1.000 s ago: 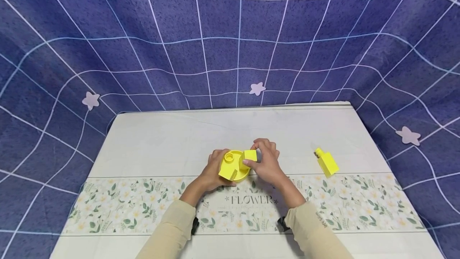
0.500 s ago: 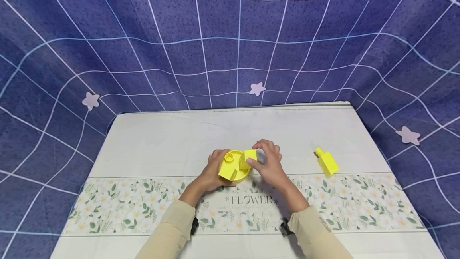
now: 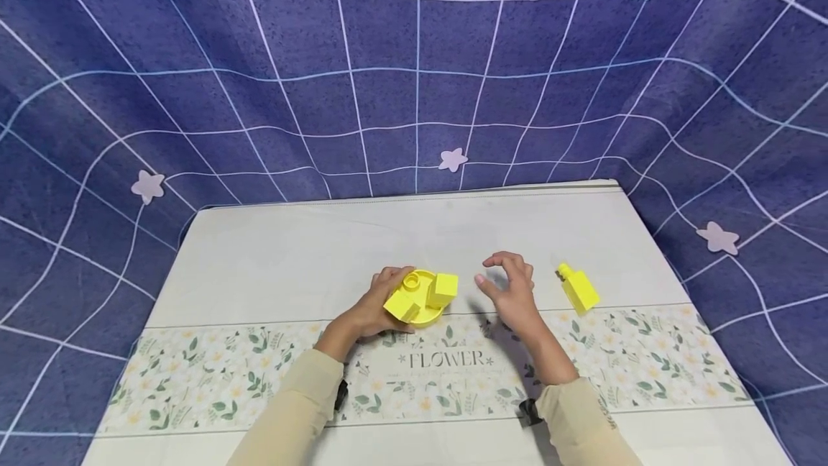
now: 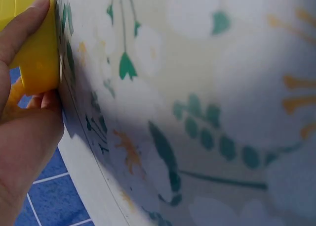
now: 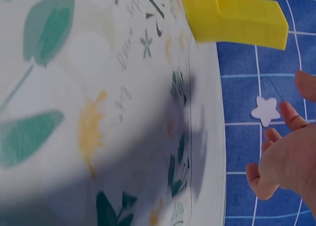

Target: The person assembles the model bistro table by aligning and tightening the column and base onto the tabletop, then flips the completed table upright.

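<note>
Left hand (image 3: 380,302) grips the round yellow tray (image 3: 425,319); right hand (image 3: 515,297) hovers free, fingers parted, holding nothing. On the desk (image 3: 297,257), the loose yellow block (image 3: 581,291) lies at its three o'clock, long axis pointing eleven-to-five, right hand nearer.

This looks like a nook screened off with household cloth, perhaps in a home; the kind of room beyond cannot be told. A blue grid-patterned curtain (image 3: 388,106) with pale stars (image 3: 718,238) hangs behind and along both sides of a white tabletop (image 3: 291,243), which bears a homely floral band (image 3: 213,372) reading "FLOWER".
</note>
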Demonstrator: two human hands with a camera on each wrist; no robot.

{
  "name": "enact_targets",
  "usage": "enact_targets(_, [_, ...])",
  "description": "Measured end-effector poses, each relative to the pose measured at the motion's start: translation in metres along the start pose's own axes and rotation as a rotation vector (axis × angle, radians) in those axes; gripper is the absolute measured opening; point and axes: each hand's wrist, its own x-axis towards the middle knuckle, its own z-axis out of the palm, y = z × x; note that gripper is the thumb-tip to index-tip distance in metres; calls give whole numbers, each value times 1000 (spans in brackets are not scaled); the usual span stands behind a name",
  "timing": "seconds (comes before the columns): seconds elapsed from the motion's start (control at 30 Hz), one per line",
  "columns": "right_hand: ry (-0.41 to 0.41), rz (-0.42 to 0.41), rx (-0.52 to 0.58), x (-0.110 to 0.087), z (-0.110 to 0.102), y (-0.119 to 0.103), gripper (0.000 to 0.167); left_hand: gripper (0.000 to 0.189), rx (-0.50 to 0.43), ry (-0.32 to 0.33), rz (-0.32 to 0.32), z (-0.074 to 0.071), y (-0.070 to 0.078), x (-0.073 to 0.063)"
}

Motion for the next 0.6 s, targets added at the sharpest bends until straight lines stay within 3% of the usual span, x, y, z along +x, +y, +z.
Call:
enact_targets(0.17, [43,37,-12,0,-10,4,27,117,0,35,-12,5,2,-4])
enact_targets(0.47, [127,76,-26,-6,-29,15,30,109,-11,194,41,19,-3,-10])
enact_targets(0.6, [182,76,-49,-8,-38,17,27,106,-25,179,31,17,-5,-9])
